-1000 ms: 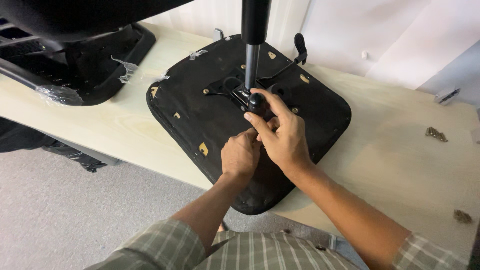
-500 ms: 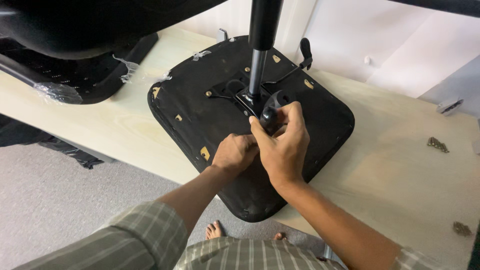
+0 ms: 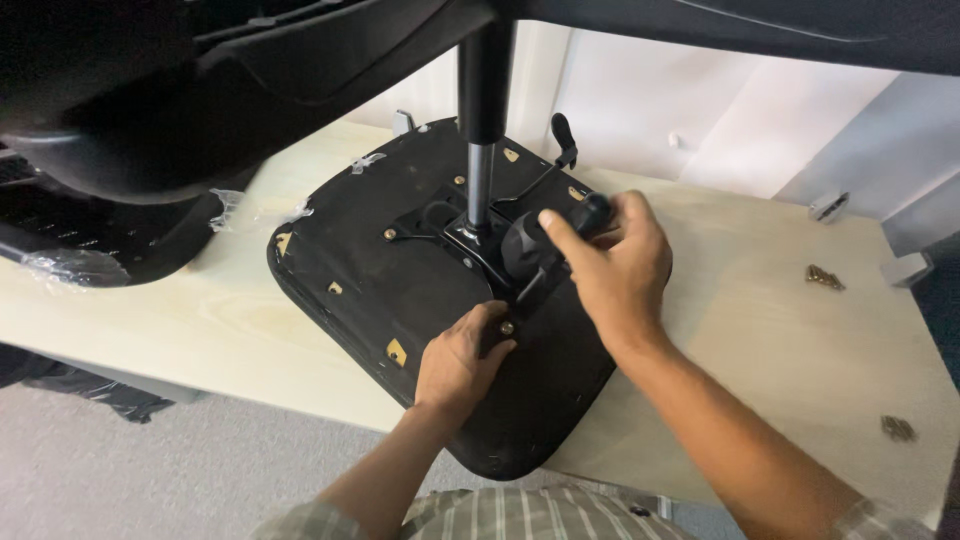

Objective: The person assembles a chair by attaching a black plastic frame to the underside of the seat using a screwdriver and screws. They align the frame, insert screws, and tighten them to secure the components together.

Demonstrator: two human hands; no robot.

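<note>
An upside-down black chair seat (image 3: 400,280) lies on a pale wooden table (image 3: 760,330). A black metal mechanism plate (image 3: 450,235) is on its underside, with a gas lift column (image 3: 482,150) rising from it. My left hand (image 3: 462,358) rests on the seat near the front edge, fingertips pinching a small brass bolt (image 3: 507,327) at the plate's corner. My right hand (image 3: 612,265) grips a round black knob (image 3: 528,243) on the plate's right side. A black lever (image 3: 562,135) sticks out at the far side.
A black chair base (image 3: 300,70) looms overhead on the column. A black chair backrest in plastic wrap (image 3: 90,250) lies at the left. Loose brass screws (image 3: 822,276) and more screws (image 3: 897,428) lie at the right, beside small grey brackets (image 3: 830,207).
My right hand has moved right from the plate's centre onto the knob. My left hand has slid toward the bolt at the front corner. The view has moved closer.
</note>
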